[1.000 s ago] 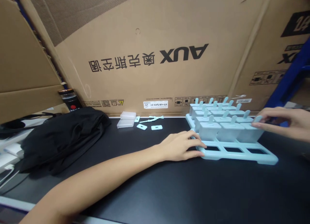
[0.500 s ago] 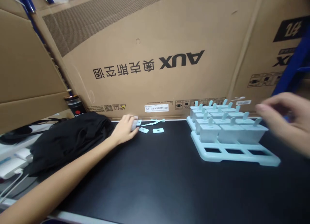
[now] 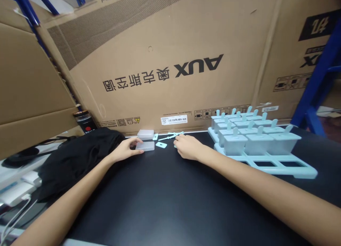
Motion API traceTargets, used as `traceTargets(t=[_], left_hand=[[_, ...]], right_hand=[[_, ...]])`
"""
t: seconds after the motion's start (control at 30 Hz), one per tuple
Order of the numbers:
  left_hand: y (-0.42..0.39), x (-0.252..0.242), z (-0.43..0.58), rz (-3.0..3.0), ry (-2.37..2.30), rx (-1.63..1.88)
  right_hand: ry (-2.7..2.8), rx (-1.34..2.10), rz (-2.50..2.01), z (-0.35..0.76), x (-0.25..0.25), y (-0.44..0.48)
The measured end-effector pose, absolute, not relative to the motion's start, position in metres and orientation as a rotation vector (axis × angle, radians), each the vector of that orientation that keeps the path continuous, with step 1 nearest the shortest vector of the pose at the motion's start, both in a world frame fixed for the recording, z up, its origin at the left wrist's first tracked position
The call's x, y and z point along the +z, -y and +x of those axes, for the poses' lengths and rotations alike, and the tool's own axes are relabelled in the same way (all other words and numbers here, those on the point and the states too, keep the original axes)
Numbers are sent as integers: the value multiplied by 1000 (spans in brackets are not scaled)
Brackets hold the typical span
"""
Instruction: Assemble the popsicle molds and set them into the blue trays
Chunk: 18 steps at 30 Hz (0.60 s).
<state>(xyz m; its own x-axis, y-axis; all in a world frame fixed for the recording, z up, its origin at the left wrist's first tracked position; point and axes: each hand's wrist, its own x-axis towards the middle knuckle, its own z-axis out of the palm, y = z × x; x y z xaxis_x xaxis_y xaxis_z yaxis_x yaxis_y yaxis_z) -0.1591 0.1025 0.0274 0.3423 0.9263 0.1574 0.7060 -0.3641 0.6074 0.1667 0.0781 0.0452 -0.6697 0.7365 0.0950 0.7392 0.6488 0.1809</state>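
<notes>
My left hand [image 3: 125, 149] rests on the black tabletop with its fingers closed on the near end of a small frosted plastic cup [image 3: 145, 146] lying on its side. A second frosted cup [image 3: 145, 134] lies just behind it. My right hand [image 3: 187, 146] reaches across with fingers curled over a small pale blue lid piece at the table's back; the piece is hidden under the fingers. Another blue lid piece [image 3: 161, 145] and a thin blue stick [image 3: 170, 135] lie between my hands. A pale blue ice-pop mould tray [image 3: 282, 167] with several filled moulds stands to the right.
A large cardboard box [image 3: 170, 61] printed AUX walls off the back of the table. Black cloth [image 3: 71, 157] is heaped at the left, with a dark jar [image 3: 85, 121] behind it. Blue shelf posts [image 3: 317, 86] stand at the right.
My right hand swung from beside the mould tray leftward to the small blue pieces at the back. My left hand shifted onto the near frosted cup. The camera tilted slightly.
</notes>
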Motion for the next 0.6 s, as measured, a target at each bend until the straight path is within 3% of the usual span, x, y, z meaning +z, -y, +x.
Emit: traceTargets(t=[0.2,0.47,0.6], left_hand=[[-84,46,-130,1929,-1125,1187],[-57,44,-33,2096,-696,964],[-56,23,-1,2092,-544,1108]], right_hand=[[2810,-220,-1351,199,53,-49],[2371,280,-1081,227,87,-26],[2070,552,-948,230,86,-20]])
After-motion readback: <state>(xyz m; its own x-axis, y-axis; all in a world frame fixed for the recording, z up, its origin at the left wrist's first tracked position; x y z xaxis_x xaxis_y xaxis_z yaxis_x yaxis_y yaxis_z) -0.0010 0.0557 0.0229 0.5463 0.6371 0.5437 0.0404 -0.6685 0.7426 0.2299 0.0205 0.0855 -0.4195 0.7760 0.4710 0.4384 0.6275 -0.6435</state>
